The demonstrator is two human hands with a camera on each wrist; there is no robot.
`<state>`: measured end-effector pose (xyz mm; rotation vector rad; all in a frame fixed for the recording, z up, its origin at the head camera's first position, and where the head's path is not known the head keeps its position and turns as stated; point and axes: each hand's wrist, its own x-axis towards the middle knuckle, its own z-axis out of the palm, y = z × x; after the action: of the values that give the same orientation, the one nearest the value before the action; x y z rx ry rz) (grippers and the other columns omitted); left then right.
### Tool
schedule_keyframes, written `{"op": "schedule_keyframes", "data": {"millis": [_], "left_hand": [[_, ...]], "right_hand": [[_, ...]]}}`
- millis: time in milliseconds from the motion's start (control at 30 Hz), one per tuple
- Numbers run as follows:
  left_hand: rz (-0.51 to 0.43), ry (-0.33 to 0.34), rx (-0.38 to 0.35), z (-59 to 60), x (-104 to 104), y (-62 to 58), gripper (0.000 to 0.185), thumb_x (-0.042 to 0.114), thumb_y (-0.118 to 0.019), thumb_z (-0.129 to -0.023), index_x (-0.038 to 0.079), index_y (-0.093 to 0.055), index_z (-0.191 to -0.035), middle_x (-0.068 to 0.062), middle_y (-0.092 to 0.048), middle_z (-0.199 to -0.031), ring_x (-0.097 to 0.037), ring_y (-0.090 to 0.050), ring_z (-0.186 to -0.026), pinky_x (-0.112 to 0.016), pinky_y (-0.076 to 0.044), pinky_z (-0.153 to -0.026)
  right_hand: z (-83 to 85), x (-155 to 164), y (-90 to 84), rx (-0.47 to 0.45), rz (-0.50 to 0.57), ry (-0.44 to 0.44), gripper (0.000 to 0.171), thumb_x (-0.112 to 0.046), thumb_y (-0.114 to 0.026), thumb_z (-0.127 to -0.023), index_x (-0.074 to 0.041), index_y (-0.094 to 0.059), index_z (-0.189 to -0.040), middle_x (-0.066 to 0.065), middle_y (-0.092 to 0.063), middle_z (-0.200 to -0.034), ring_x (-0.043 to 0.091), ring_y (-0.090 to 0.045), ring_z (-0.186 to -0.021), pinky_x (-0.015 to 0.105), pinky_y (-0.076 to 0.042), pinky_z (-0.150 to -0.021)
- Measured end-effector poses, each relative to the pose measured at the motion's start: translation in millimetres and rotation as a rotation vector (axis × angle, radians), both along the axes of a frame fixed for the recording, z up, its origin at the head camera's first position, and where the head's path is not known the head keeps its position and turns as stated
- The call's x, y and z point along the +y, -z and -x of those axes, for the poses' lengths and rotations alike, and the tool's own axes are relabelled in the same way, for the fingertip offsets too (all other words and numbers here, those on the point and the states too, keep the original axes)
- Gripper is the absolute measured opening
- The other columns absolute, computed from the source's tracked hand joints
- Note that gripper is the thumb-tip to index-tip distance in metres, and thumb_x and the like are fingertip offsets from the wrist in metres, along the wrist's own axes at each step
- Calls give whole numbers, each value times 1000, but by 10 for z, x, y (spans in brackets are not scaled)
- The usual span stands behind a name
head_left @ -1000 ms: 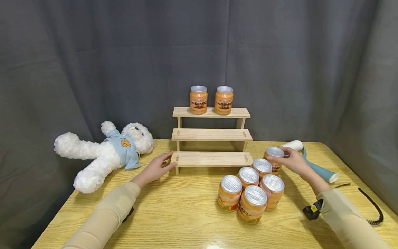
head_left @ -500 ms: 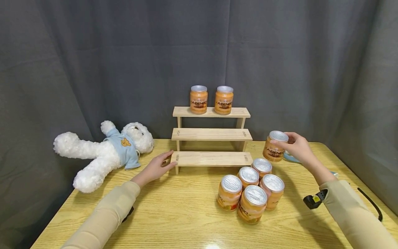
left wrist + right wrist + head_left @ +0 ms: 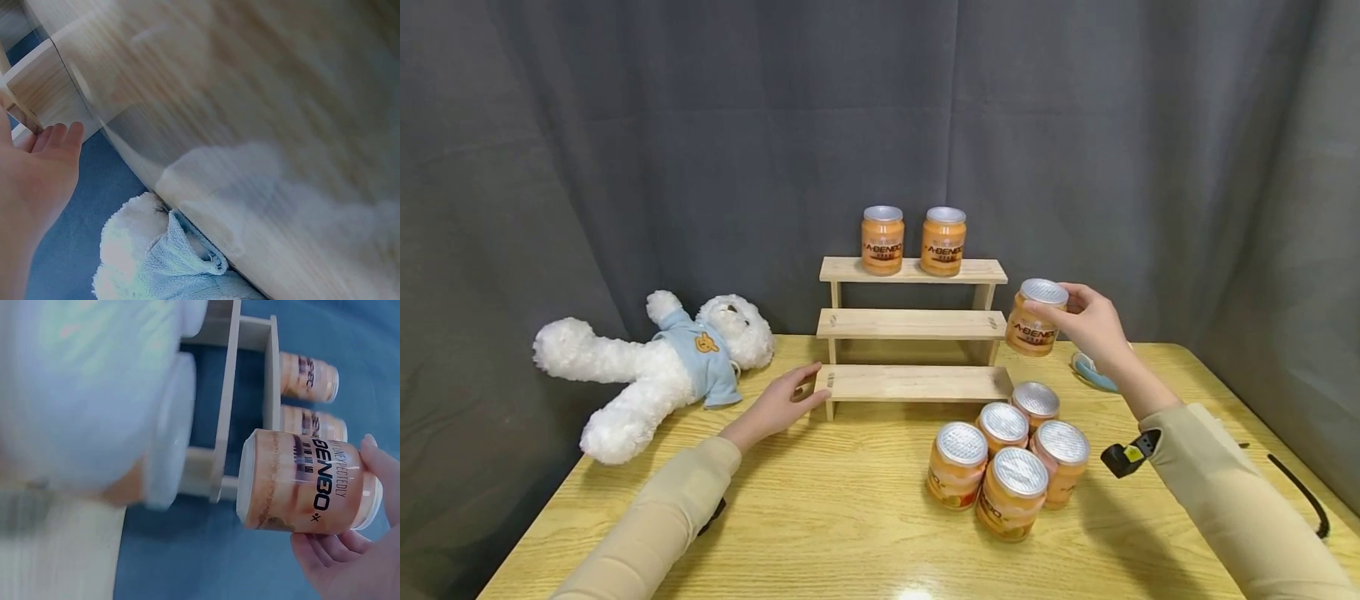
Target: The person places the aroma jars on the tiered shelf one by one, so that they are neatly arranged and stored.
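My right hand [image 3: 1093, 321] grips an orange jar with a silver lid [image 3: 1036, 318] by its top, in the air just right of the wooden stepped shelf [image 3: 912, 324], level with its middle step. The same jar [image 3: 306, 481] fills the right wrist view, fingers [image 3: 350, 556] curled round it. Two like jars [image 3: 913, 241] stand on the top step. Several more jars [image 3: 1009, 454] cluster on the table in front right. My left hand [image 3: 782, 402] rests flat on the table with straight fingers touching the lowest step's left end; the left wrist view shows this hand [image 3: 37, 169].
A white plush bear in a blue shirt [image 3: 655, 367] lies at the table's left. A blue and white object [image 3: 1093, 371] lies behind my right wrist. A black coiled cable [image 3: 1300, 496] runs along the right edge. A dark curtain [image 3: 700, 125] hangs behind.
My right hand lifted one jar from the back of the cluster and carried it up and left toward the shelf. The left hand stayed put.
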<state>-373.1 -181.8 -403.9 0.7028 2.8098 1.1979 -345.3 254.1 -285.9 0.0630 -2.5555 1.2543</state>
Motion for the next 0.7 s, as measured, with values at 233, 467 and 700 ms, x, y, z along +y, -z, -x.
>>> {"op": "schedule_keyframes", "data": {"millis": [233,467,700], "left_hand": [[-8,-12,-6,11,-2,17,70,43,-56,-93,5,-30,-147,-18,-36,-147,-34,-40,-132,-45,-38,-107],[-16,-9,-1,28,-13,48,71,43,-56,-93,4,-31,-146,-19,-38,-146,-34,-41,-131,-46,-38,-107],[-7,-7,3,26,-5,37,70,42,-56,-93,4,-31,-146,-18,-37,-147,-33,-41,-132,-46,-38,-108]], "right_hand": [[137,-354,-107,15,23,-95,82,-54,-66,-81,-4,-40,-140,17,-53,-129,30,-52,-114,42,-47,-91],[280,-697,-185,54,73,-155,78,-47,-70,-81,-2,-42,-138,17,-54,-129,28,-54,-115,40,-48,-93],[408,-1020,-260,45,108,-186,77,-47,-73,-79,-3,-46,-135,14,-55,-128,28,-55,-114,41,-50,-91]]}}
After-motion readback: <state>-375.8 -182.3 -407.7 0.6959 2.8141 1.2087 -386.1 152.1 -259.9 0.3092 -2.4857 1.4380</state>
